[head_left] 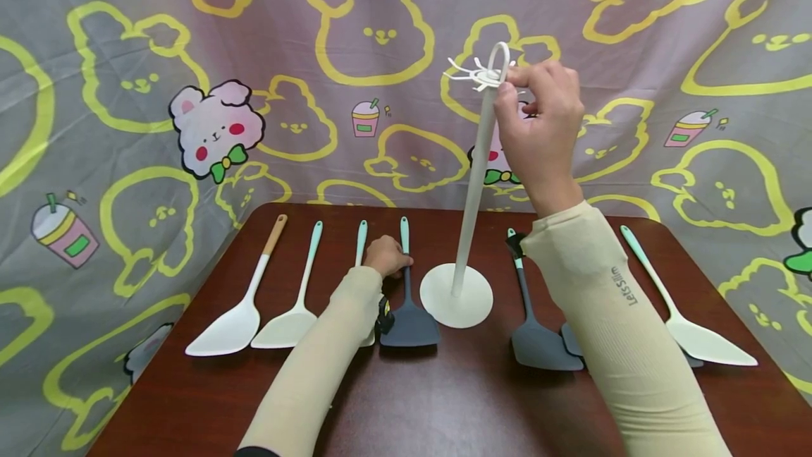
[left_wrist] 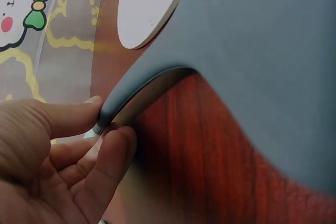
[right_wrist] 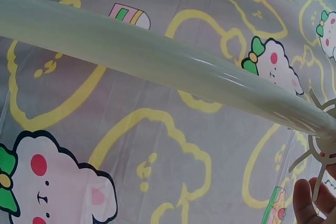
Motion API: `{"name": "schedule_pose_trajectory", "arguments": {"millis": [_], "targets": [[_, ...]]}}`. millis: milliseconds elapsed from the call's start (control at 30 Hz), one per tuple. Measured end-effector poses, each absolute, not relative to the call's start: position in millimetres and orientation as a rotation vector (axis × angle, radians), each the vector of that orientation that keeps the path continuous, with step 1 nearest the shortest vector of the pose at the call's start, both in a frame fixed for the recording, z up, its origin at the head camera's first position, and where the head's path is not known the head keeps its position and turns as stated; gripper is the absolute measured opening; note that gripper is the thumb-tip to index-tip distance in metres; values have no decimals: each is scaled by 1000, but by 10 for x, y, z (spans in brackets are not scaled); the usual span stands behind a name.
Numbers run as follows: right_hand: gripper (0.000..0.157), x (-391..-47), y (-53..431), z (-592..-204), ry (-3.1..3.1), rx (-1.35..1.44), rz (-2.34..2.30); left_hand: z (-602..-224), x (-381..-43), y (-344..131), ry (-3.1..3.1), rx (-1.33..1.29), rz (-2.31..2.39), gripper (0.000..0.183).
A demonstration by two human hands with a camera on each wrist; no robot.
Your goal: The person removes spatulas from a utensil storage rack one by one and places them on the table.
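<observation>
A cream utensil stand [head_left: 480,168] rises from a round base on the table, with a ring of hooks and a loop at its top. My right hand [head_left: 542,129] pinches the stand's top beside the loop; the right wrist view shows its pole [right_wrist: 157,61] and a few fingertips [right_wrist: 304,200] near the hooks. Left of the base lies a dark grey spatula [head_left: 409,326] with a mint handle end. My left hand [head_left: 385,257] pinches its handle between thumb and fingers. The blade [left_wrist: 257,51] looms large in the left wrist view, the hand [left_wrist: 58,156] at lower left.
To the left lie a white turner with a wooden handle [head_left: 231,326] and a cream mint-handled one [head_left: 288,328]; another is partly behind my left arm. On the right are a grey spatula [head_left: 539,348], a cream turner [head_left: 704,340] and partly hidden grey blades. A patterned curtain [head_left: 406,154] hangs behind the table.
</observation>
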State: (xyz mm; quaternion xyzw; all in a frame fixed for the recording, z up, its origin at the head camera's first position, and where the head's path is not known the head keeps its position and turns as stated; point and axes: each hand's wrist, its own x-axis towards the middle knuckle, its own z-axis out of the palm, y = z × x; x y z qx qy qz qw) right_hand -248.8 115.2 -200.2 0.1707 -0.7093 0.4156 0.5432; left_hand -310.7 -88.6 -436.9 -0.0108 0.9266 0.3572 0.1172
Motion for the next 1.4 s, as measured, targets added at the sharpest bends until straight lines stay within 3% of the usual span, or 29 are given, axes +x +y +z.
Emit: {"name": "schedule_pose_trajectory", "arguments": {"millis": [133,367,1033,1400], "targets": [[25,-2497,1148,-2001,-1683,406,991,-4355,-3103,-896,2704,-22,1019,18],[24,-2520,1140,-2006,-1675,403,995,-4299,-3062,-924,2651,2,985,36],[24,-2433,1325,-1942,-1801,479,827,-3790,-2896,-1133,2756,245,974,48],[43,-2241,1490,-1937,-1774,543,833,-3479,-2526,-1127,2953,449,990,56]]}}
